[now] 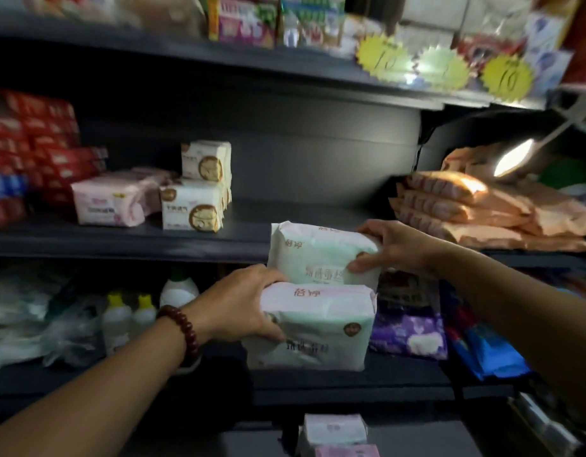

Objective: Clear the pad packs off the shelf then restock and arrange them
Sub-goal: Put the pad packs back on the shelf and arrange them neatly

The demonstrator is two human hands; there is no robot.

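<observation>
Nearest, below both hands, a few pale and pink pad packs are seen lying at the bottom edge of the view. Above them, a white and pale-green pad pack is gripped at its left end by the left hand: the fingers are curled over the top edge and the thumb is pressed against the front face. A dark red bead bracelet is worn on that wrist.

Just above and slightly beyond, a second, matching pad pack is held at its right end by the right hand, with the fingers wrapped over the top and the thumb laid across the front. The two packs are stacked one above the other, edges meeting. The upper one is held at the front lip of the dark shelf; whether it rests there cannot be told.

Left of the left hand, small white bottles are stood on the lower shelf; right of it, a purple pack is seen. Farther back, left of the hands, two stacked white packs with gold seals and a pink pack are set on the shelf. Beyond the right hand, orange packs are piled.
</observation>
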